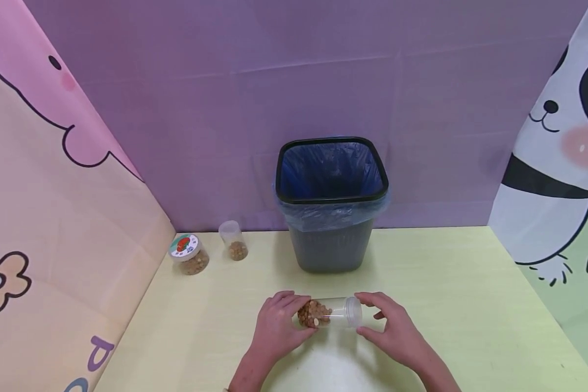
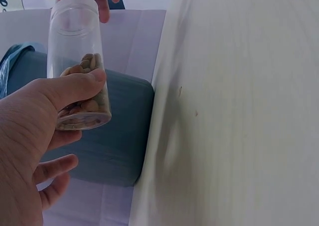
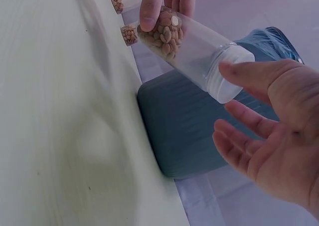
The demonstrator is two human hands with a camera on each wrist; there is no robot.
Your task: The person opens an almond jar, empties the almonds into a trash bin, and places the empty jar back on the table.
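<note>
Head view shows me the left hand [image 1: 277, 325] gripping a clear plastic jar [image 1: 338, 311] of brown kernels [image 1: 313, 314], sideways above the table [image 1: 451, 294] before the grey bin [image 1: 330, 247]. The right hand [image 1: 393, 330] pinches its whitish lid [image 1: 354, 312].

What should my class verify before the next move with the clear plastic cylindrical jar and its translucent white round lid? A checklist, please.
1. Left hand holding the clear plastic cylindrical jar: ok; it grips the base end.
2. Translucent white round lid on the jar: ok.
3. Right hand gripping the lid firmly: cannot tell; thumb and fingers are at it, but firmness doesn't show.
4. Jar upright: not ok; it lies sideways, with brown nut-like pieces towards its base.
5. Grey plastic bin uncovered: ok; its blue liner shows inside.
6. Squat clear jar with printed lid away from both hands: ok; it stands far left.
</note>
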